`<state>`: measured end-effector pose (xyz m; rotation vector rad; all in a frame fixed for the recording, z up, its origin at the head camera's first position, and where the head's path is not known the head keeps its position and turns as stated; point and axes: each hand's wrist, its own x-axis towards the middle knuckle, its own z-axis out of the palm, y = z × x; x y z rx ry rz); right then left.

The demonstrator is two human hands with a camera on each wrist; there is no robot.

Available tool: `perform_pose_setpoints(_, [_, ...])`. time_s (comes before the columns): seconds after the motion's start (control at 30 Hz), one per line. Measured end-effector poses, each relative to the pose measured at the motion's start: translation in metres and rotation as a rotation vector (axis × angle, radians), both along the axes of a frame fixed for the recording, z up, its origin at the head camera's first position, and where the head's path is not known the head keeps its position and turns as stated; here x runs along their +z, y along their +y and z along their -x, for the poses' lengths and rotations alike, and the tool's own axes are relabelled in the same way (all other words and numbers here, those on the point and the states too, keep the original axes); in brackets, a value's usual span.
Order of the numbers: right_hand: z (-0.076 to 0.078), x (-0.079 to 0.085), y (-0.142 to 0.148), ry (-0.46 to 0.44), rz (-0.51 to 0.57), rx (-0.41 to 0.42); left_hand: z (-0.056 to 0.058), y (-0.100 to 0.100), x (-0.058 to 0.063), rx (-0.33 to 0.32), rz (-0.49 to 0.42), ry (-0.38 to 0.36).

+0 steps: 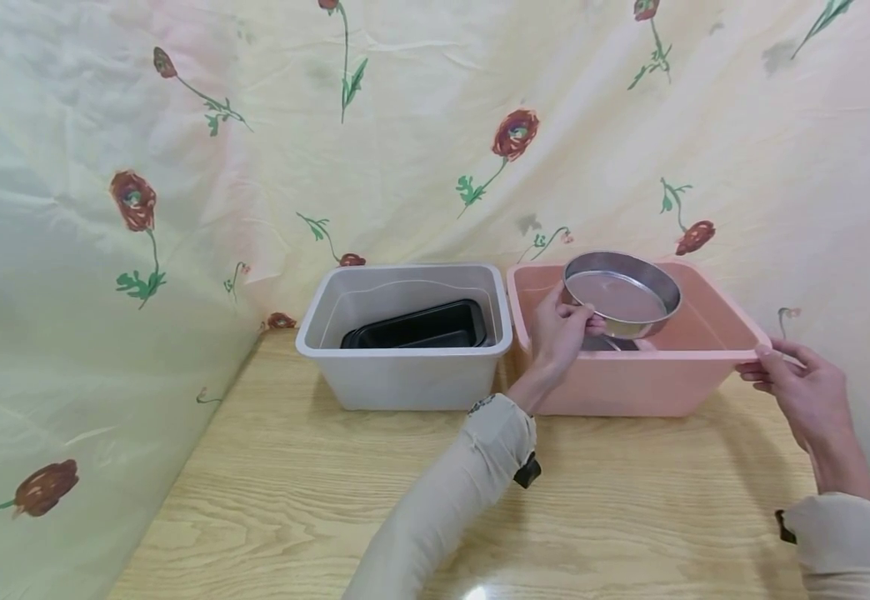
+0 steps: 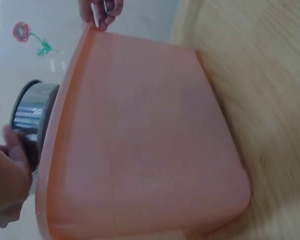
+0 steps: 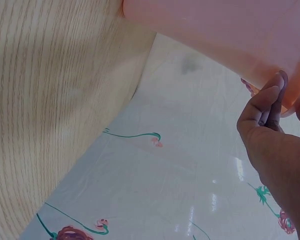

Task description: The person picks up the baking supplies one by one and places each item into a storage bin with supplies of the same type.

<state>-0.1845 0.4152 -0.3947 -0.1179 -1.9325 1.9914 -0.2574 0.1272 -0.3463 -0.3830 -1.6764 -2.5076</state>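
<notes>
My left hand (image 1: 557,333) pinches the near left side of a round metal sieve (image 1: 641,327), thumb and fingers at its wall. The sieve has a shiny low wall and a pinkish-looking flat bottom, and it is held tilted over the pink bin (image 1: 630,387). At the bin's right front corner, my right hand (image 1: 810,392) grips the rim, thumb on top and fingers beneath. In the right wrist view those curled fingers (image 3: 262,107) show under the rim. Part of a dark metallic thing (image 1: 609,343) shows inside the pink bin below the sieve, mostly hidden.
Left of the pink bin stands a light grey bin (image 1: 408,379) with black rectangular baking pans (image 1: 423,327) in it. Both bins sit on a wood-grain table (image 1: 292,500), close to a flower-printed cloth (image 1: 405,167) that hangs behind and at the sides.
</notes>
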Motion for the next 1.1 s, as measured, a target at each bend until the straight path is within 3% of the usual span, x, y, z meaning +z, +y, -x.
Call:
perform_pose_setpoints(0.1, [-0.001, 0.0, 0.0, 0.035, 0.028, 0.021, 0.001, -0.004, 0.002, -0.025, 0.102, -0.076])
perform_pose_setpoints(0.23, [-0.001, -0.001, -0.001, 0.086, 0.059, 0.051, 0.0, -0.013, 0.004, -0.099, 0.147, -0.165])
perform_pose_setpoints(0.4, [0.0, 0.002, -0.002, 0.08, 0.084, 0.043, -0.003, -0.028, 0.006, -0.169, 0.123, -0.091])
perform_pose_setpoints(0.6, [0.001, 0.001, -0.002, 0.058, 0.086, 0.037, -0.005, -0.048, 0.007, -0.169, 0.103, -0.005])
perform_pose_setpoints(0.9, [0.001, -0.001, -0.003, 0.056, 0.073, 0.014, -0.014, -0.078, 0.003, -0.164, 0.052, 0.006])
perform_pose_setpoints(1.1, [0.001, -0.002, -0.004, 0.098, 0.115, 0.029, -0.023, -0.098, -0.005, -0.166, 0.095, 0.011])
